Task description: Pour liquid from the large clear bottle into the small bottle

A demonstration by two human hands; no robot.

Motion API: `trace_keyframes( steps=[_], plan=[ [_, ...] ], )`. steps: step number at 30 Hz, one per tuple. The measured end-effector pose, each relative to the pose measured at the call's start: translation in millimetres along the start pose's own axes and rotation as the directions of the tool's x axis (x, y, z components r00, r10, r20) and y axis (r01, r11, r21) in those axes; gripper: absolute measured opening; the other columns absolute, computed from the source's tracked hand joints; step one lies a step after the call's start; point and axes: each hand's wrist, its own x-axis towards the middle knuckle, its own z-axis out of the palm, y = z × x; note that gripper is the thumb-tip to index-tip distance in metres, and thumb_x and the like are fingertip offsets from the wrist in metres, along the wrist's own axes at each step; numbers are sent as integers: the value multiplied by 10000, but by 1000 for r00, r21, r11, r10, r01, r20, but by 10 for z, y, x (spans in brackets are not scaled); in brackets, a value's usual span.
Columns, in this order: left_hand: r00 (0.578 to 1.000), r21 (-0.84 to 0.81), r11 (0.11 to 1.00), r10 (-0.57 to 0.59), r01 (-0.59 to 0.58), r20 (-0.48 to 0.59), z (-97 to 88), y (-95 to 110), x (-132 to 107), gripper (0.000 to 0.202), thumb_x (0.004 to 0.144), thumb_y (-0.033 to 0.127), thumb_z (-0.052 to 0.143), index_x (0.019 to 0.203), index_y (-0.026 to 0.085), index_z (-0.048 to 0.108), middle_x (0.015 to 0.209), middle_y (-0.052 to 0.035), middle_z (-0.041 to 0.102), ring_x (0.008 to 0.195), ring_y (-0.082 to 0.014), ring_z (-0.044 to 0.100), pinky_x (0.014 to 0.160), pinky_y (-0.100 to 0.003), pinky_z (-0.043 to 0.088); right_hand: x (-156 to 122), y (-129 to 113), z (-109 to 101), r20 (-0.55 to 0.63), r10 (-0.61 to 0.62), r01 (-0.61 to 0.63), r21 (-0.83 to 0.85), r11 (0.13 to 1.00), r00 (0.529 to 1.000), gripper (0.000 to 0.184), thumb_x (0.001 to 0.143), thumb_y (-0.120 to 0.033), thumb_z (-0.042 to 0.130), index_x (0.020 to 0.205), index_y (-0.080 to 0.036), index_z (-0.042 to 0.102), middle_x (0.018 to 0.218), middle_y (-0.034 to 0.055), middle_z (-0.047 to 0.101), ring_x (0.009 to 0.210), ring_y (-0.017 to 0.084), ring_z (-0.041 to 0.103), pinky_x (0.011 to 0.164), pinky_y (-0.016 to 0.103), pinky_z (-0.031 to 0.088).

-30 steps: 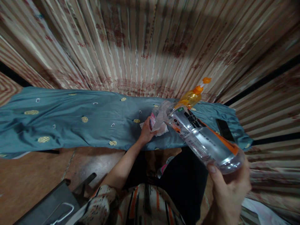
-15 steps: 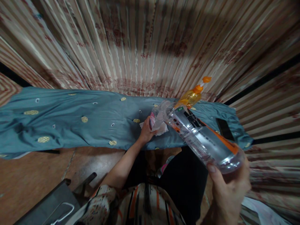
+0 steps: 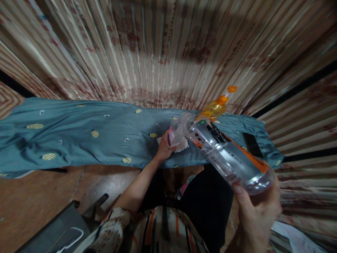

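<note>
- While grasping a large clear plastic bottle (image 3: 221,153) near its rounded base with the right hand (image 3: 259,205), also gripping a see-through, pink-patterned piece (image 3: 171,134) with the left hand (image 3: 165,149); cannot tell its exact form.
- Holding the bottle slantwise above the front of the counter (image 3: 110,146), neck toward the left hand and overlapping the see-through piece in view; cannot tell whether touching.
- Wrapped around the bottle's smooth, glossy body: a silvery label with black print and an orange band.
- Lying just beside the left hand, partly beneath the see-through piece: a thin, pale, ruffle-edged sheet (image 3: 181,146).
- Standing behind the bottle's neck end: a translucent amber pump bottle (image 3: 214,109) with an orange top.
- Lying flat toward the counter's right end: a dark, slim rectangle (image 3: 252,145) with a smooth face.
- Draped over the counter: a teal, softly wrinkled cloth (image 3: 76,140) printed with yellow pineapples and small pale rectangles.
- Hanging behind in deep narrow pleats: a beige curtain (image 3: 158,52) with reddish motifs.
</note>
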Motion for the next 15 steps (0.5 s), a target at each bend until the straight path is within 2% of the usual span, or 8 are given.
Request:
trace_keyframes(
  steps=[6,15],
  plan=[
    [1000,29,1000,0,0,2,0,15,-6,1055,711,363,962,1607,229,421,1639,-196,594,1553,-408,573,1337,-614,427,-9,-13,-2,13,-11,11,-22,1000,1000,1066,720,-653,949,1582,-152,570,1524,183,633,1433,426,593,1259,655,423],
    [1000,35,999,-12,12,20,-25,44,-16,1064,729,367,967,1619,209,406,1663,-223,570,1580,-416,553,1355,-620,401,-1,-12,2,-13,-5,5,-14,1000,1000,1073,673,-651,977,1548,-153,607,1493,179,670,1393,416,627,1278,674,405]
  ],
)
